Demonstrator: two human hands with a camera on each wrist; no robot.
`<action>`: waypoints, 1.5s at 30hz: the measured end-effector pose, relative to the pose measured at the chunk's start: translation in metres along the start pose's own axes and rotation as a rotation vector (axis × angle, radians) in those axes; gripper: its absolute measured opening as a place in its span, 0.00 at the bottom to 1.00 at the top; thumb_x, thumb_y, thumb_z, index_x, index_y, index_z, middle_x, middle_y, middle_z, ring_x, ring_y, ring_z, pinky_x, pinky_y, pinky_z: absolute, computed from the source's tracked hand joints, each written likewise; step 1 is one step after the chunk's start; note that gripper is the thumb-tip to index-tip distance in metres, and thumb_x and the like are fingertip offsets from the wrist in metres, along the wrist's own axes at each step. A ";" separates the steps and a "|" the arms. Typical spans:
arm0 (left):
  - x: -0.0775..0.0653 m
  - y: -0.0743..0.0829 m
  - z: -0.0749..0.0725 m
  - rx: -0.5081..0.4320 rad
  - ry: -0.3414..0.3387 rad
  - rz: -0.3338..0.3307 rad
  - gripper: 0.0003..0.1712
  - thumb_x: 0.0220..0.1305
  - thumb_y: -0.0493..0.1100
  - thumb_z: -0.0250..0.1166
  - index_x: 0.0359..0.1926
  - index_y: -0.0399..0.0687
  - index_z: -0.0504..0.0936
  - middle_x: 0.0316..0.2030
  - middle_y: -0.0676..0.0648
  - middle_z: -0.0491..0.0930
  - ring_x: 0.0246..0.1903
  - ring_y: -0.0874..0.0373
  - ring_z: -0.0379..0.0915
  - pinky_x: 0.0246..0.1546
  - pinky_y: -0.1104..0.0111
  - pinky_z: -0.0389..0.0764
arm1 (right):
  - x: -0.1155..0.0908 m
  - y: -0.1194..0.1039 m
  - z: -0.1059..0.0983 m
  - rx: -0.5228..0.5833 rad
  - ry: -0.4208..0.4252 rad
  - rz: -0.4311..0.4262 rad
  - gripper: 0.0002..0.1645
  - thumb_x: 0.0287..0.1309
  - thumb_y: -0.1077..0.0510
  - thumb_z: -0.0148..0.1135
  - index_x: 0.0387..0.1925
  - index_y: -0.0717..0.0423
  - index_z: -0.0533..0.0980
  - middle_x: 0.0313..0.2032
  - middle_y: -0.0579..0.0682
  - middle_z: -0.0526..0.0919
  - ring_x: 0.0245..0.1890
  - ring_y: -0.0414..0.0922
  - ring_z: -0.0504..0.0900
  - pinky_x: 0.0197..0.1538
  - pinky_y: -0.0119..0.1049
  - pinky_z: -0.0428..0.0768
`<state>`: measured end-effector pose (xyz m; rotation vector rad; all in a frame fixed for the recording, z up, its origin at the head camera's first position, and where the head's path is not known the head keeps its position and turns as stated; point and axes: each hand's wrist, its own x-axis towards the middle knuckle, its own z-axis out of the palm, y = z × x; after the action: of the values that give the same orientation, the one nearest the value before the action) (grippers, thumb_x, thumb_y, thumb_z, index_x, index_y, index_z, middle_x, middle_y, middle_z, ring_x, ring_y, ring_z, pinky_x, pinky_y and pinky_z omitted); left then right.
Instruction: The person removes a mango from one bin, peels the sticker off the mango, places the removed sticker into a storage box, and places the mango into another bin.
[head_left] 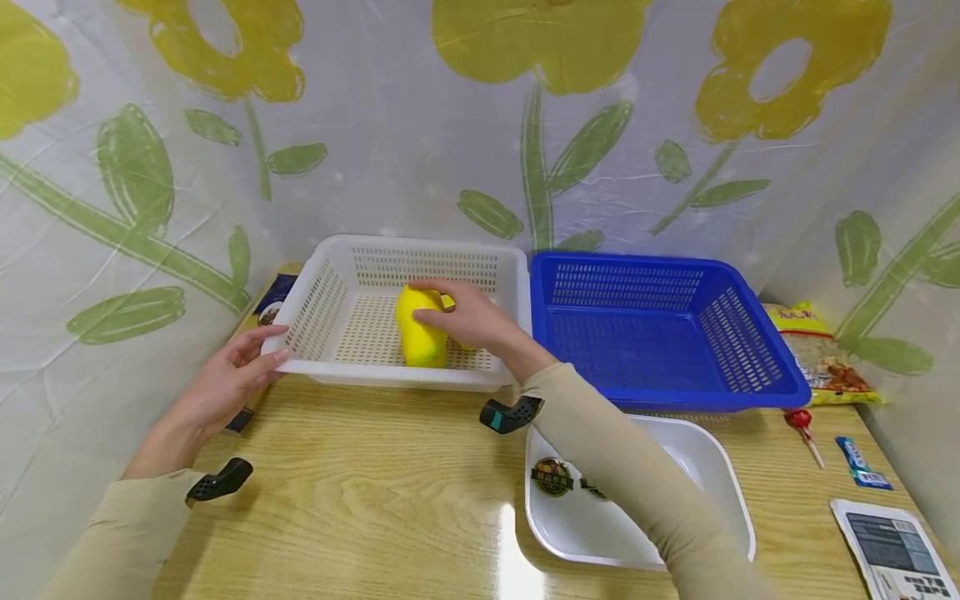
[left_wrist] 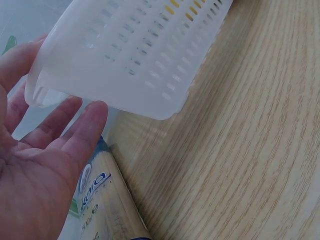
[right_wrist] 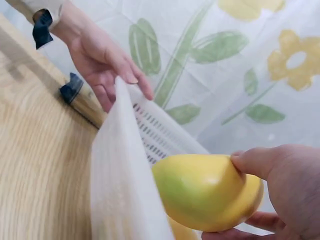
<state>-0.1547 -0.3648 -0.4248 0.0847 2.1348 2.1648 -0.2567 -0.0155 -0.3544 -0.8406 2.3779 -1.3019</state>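
My right hand [head_left: 474,321] grips a yellow mango [head_left: 422,335] with a greenish patch, inside the white slotted basket [head_left: 405,375]. In the right wrist view the thumb presses the top of the mango [right_wrist: 200,187], with fingers beneath it. Another yellow fruit [right_wrist: 181,232] lies lower, partly hidden behind the held one and the basket wall. My left hand [head_left: 225,379] holds the basket's near left corner. Seen from the left wrist, the thumb is over the rim and the fingers are under it.
A blue basket [head_left: 667,402] stands right of the white one. In front of it is a white tray [head_left: 600,537] with round stickers, partly covered by my right sleeve. Far right are a snack bag [head_left: 821,354], lollipop [head_left: 800,419] and flat pouch [head_left: 892,542]. A long packet [left_wrist: 112,200] lies left.
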 end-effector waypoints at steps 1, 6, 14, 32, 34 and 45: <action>0.000 0.000 0.000 -0.003 -0.002 0.001 0.26 0.72 0.37 0.57 0.67 0.45 0.63 0.60 0.49 0.63 0.49 0.65 0.73 0.48 0.74 0.78 | 0.006 -0.001 0.005 -0.006 -0.007 0.011 0.29 0.67 0.48 0.59 0.68 0.40 0.69 0.66 0.46 0.70 0.57 0.45 0.75 0.56 0.39 0.76; 0.001 0.002 0.001 0.004 -0.001 -0.006 0.26 0.72 0.37 0.57 0.67 0.44 0.63 0.62 0.46 0.60 0.50 0.66 0.72 0.49 0.74 0.78 | 0.031 -0.007 0.034 -0.015 -0.035 0.072 0.30 0.67 0.48 0.60 0.69 0.39 0.67 0.70 0.43 0.65 0.70 0.45 0.61 0.68 0.46 0.63; -0.001 0.001 0.000 -0.024 -0.024 0.017 0.26 0.72 0.36 0.55 0.68 0.43 0.61 0.60 0.49 0.64 0.51 0.65 0.73 0.49 0.74 0.78 | 0.051 -0.011 0.063 -0.030 -0.082 0.122 0.31 0.67 0.49 0.60 0.69 0.39 0.66 0.71 0.39 0.63 0.72 0.43 0.57 0.71 0.44 0.58; -0.002 0.002 0.001 -0.022 -0.019 0.013 0.26 0.72 0.36 0.56 0.67 0.43 0.62 0.60 0.48 0.63 0.51 0.65 0.73 0.49 0.73 0.78 | 0.072 0.007 0.067 -0.359 -0.120 0.201 0.30 0.69 0.50 0.57 0.70 0.41 0.65 0.70 0.44 0.65 0.70 0.45 0.60 0.70 0.38 0.60; -0.001 0.002 0.001 -0.014 -0.017 0.009 0.26 0.72 0.36 0.56 0.67 0.43 0.62 0.60 0.48 0.62 0.51 0.65 0.73 0.49 0.73 0.78 | 0.071 0.008 0.066 -0.337 -0.115 0.218 0.31 0.69 0.50 0.57 0.71 0.42 0.65 0.70 0.45 0.65 0.70 0.45 0.60 0.70 0.38 0.60; 0.000 0.001 0.000 -0.016 -0.012 0.014 0.26 0.72 0.36 0.56 0.67 0.43 0.63 0.60 0.49 0.63 0.51 0.66 0.73 0.49 0.73 0.78 | 0.068 0.005 0.065 -0.281 -0.094 0.273 0.30 0.69 0.51 0.58 0.70 0.40 0.66 0.71 0.45 0.64 0.70 0.46 0.60 0.70 0.41 0.60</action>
<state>-0.1550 -0.3650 -0.4234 0.1115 2.1165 2.1831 -0.2782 -0.0991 -0.3924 -0.6030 2.5266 -0.8205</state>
